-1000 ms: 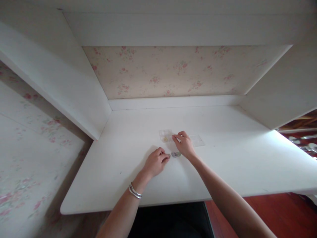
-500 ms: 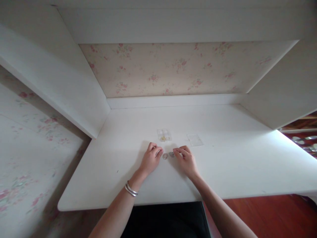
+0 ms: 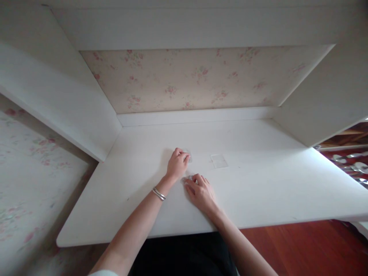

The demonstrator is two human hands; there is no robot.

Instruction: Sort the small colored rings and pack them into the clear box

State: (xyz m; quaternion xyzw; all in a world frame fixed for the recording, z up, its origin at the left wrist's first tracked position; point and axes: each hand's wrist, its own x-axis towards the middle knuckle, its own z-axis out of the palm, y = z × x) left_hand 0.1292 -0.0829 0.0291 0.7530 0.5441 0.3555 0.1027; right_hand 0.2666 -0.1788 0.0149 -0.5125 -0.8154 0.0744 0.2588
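Coins (image 3: 188,178) sit mid-desk, just a sliver of them showing at the right hand's (image 3: 201,193) fingertips, and we judge them light, hard and slick against this smooth white desk (image 3: 258,191) — flat discs with nothing to grab but the rim, so we'd slide one clear or tip it up by its edge and pinch it across the faces. Our right hand lies low on the desk, fingers curled in narrow over the coins; whether it has one pinched we cannot tell. Up at about eleven o'clock from there, our left hand (image 3: 177,164) is closed down over the little clear box (image 3: 188,157), only a corner of which peeks out past the knuckles; it reads as thin, brittle plastic, light enough to skid, so we'd steady it by its side walls. A bracelet (image 3: 159,194) rides the left wrist. Out at two o'clock from the coins, well apart from both hands, the clear lid (image 3: 219,161) lies flat, near invisible on the white, and likely just as slippery
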